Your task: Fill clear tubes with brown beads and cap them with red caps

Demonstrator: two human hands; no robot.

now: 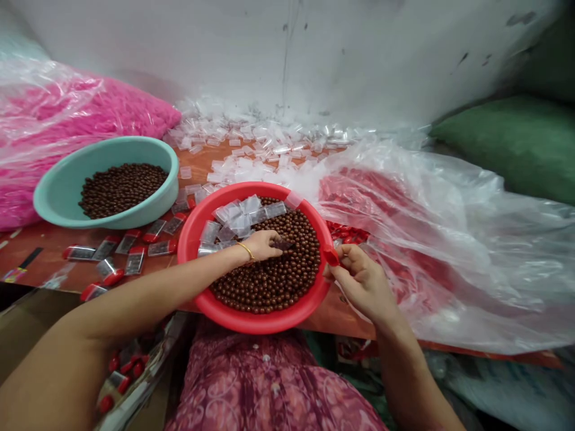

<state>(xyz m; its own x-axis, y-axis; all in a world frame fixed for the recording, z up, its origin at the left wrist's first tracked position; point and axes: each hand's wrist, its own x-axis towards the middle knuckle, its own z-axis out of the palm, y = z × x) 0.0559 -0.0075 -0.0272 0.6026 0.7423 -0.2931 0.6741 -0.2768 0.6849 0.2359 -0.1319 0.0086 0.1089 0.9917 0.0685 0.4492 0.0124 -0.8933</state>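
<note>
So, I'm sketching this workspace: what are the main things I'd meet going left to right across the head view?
Teal basin of brown balls → red basin of brown balls and clear plastic cases → right hand holding a red cap → green sack.

You have soft, medium light, seemingly from above; the brown beads point(269, 293) carry tiny highlights; you get some glare on the clear plastic bag point(494, 251), esp. its folds; under the table point(330, 312) it is rather dark, also upper R corner; sides look stretched, w/ the green sack point(507, 137) a bit blurry.
</note>
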